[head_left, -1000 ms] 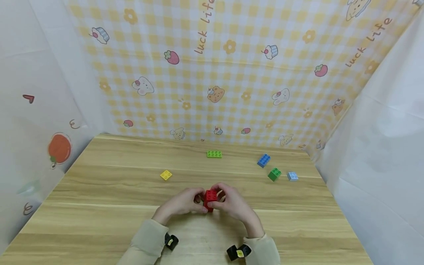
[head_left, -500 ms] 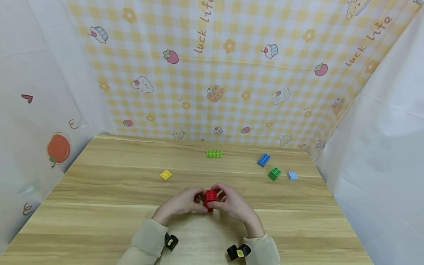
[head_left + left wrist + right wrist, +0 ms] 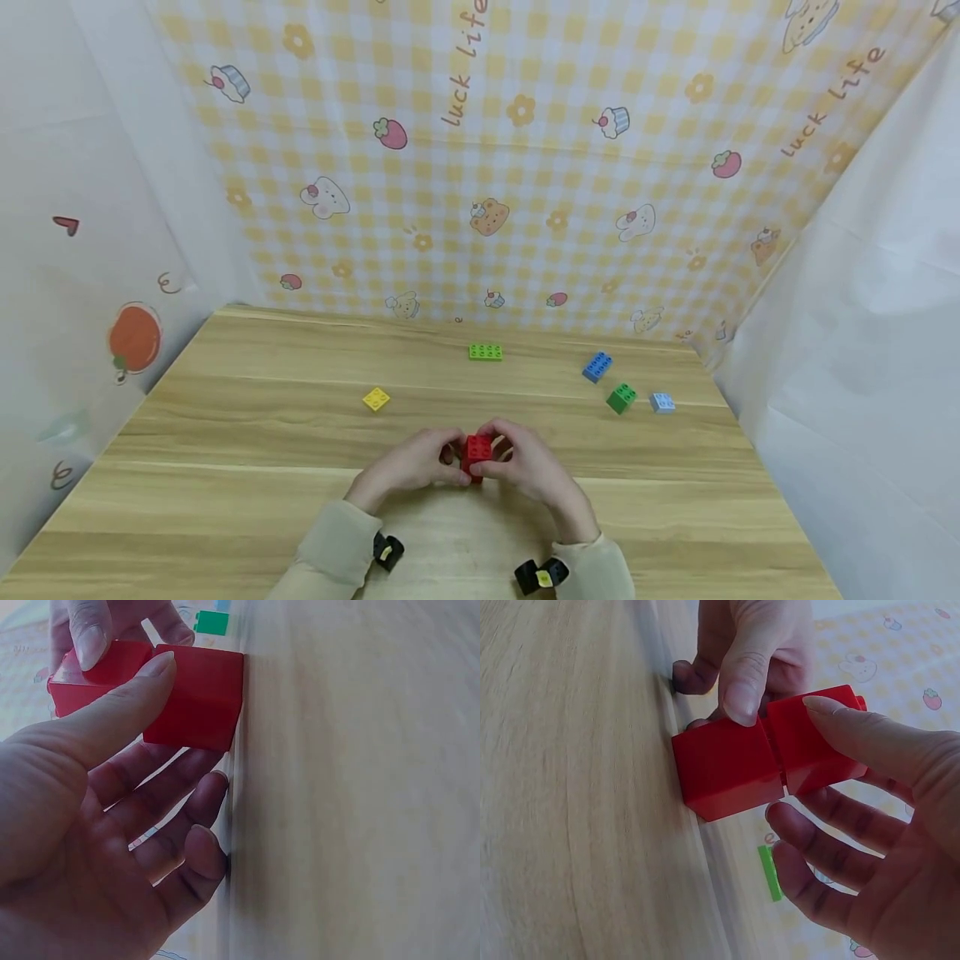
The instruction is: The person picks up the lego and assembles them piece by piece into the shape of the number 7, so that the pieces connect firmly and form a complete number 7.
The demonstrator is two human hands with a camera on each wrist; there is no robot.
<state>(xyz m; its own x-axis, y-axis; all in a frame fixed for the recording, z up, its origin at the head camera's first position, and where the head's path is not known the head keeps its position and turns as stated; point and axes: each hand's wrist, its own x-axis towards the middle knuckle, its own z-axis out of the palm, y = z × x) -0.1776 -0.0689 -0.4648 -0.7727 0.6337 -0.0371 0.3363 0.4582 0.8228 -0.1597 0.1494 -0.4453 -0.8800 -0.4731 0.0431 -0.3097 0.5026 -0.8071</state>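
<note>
Two red toy building bricks stand one on top of the other at the middle of the table. My left hand (image 3: 408, 461) pinches the lower red brick (image 3: 724, 769) between thumb and fingers. From the other side, my right hand (image 3: 531, 468) grips the upper red brick (image 3: 479, 446), whose studs face up. A thin gap shows between the two bricks in the right wrist view, so they do not sit quite flush there. The lower brick's base rests on or very near the wooden table (image 3: 472, 542). In the head view my fingers partly hide the lower brick.
A yellow brick (image 3: 377, 399) lies beyond my left hand. Farther back is a light green brick (image 3: 485, 352). To the right lie a blue brick (image 3: 597, 367), a dark green brick (image 3: 622, 398) and a pale blue brick (image 3: 662, 403). A checked cloth (image 3: 465, 167) hangs behind the table.
</note>
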